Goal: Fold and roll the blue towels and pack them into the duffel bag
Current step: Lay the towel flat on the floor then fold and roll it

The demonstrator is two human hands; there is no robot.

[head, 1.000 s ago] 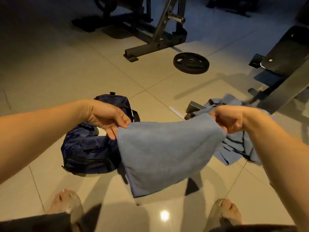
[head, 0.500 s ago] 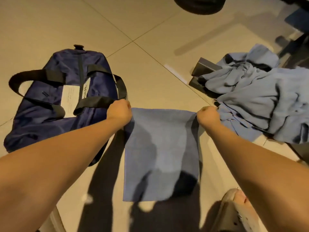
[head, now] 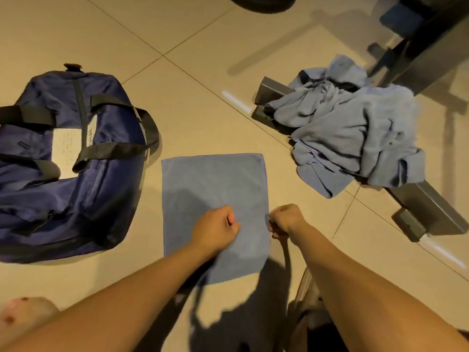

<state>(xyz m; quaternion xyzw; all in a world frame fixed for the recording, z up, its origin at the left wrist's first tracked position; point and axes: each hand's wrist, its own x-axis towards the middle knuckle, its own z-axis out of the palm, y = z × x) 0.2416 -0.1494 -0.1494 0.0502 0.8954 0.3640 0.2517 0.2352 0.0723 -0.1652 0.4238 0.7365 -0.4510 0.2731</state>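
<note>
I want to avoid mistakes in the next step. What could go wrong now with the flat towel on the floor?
The flat towel lies on bare floor tiles, so it may slide and roll loosely. The duffel bag looks zipped, with straps across its top, so packing may stall. The towel pile drapes over a metal bar and might snag.

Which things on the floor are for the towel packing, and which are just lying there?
For the job:
- flat blue towel, under the left hand, right hand at its edge
- pile of blue towels
- duffel bag

Just lying about:
- weight plate
- metal bench frame
</note>
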